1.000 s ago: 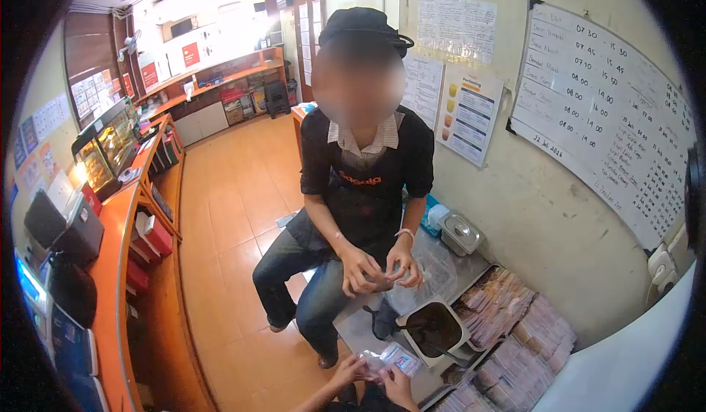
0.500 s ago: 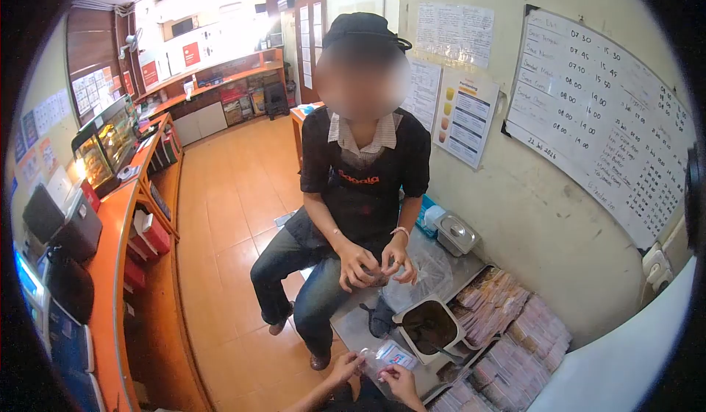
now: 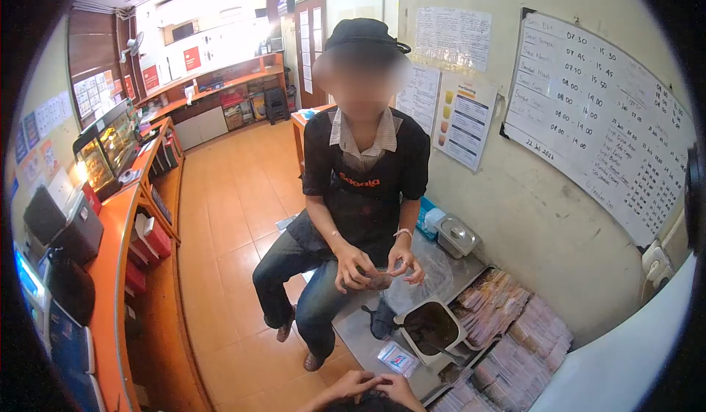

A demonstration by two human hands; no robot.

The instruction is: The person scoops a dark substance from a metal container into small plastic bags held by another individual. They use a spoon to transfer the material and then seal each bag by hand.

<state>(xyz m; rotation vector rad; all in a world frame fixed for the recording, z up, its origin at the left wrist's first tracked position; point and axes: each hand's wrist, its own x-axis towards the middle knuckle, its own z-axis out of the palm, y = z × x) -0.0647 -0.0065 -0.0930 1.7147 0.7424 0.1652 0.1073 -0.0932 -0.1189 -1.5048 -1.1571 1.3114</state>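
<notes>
Low in the view, my left hand [image 3: 353, 385] and my right hand [image 3: 398, 391] meet over my lap with their fingers closed. Whatever lies between the fingertips is hidden or too small to make out. Just beyond them, a clear plastic packet with blue and red print [image 3: 397, 358] lies on the metal table [image 3: 351, 329]. To its right stands a square metal container of dark brown sauce [image 3: 428, 325], a spoon handle [image 3: 450, 354] resting in it. A black bundle [image 3: 380, 318] sits left of that container.
Facing me, a seated person [image 3: 364, 184] holds a small clear bag [image 3: 379, 281] in both hands. Trays packed with small filled plastic sachets [image 3: 515, 360] line the right side by the wall. A lidded steel container [image 3: 457, 236] and a large clear bag [image 3: 423, 283] are farther back.
My hands have drawn down toward me and closer together, away from the printed packet. The clear plastic between my fingers no longer shows. The other person's small bag is now more visible.
</notes>
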